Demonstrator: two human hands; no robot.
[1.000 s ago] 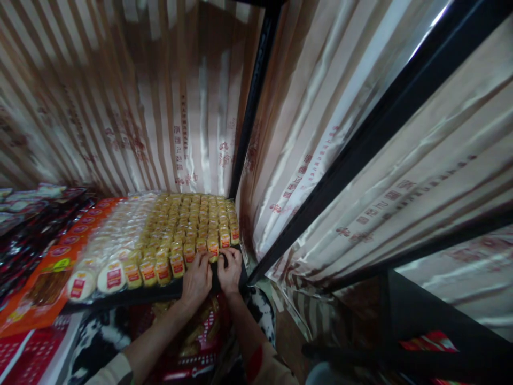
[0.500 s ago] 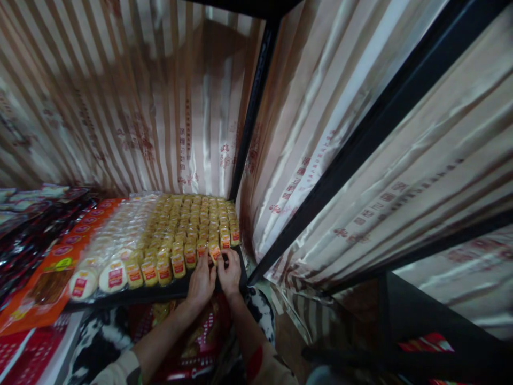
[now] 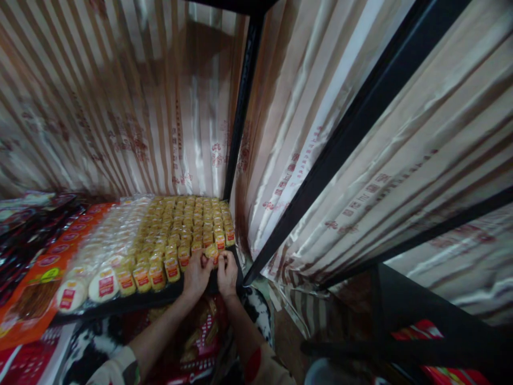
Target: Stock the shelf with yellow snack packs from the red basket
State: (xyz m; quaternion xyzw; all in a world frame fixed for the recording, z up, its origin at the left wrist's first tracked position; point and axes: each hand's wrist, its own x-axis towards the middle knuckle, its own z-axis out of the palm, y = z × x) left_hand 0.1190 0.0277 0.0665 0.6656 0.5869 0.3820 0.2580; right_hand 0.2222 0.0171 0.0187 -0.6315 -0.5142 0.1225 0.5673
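Between both hands is a small yellow wrapped snack packet (image 3: 211, 252) with a red and orange label, at the front edge of the packed rows. My left hand (image 3: 196, 277) pinches its left side, fingertips partly hidden by the hand. My right hand (image 3: 227, 275) has its thumb and forefinger curled at the packet's right side. Just beyond my fingers stand rows of matching yellow packets (image 3: 172, 230), labels facing me along the front. Left of them lie rows of round white packaged cakes (image 3: 106, 284) in clear wrap. All rest on a black shelf (image 3: 172, 292).
An orange snack bag (image 3: 38, 289) and dark shiny packages (image 3: 28, 240) lie at the left. Black frame posts (image 3: 242, 107) and striped curtains (image 3: 192, 107) enclose the shelf. Below it is a red basket (image 3: 208, 342) with goods. Red packets (image 3: 419, 330) sit at lower right.
The view has shifted slightly, moving the shelf left in the picture. The held packet has tilted, its label now less visible. Both hands stay on it.
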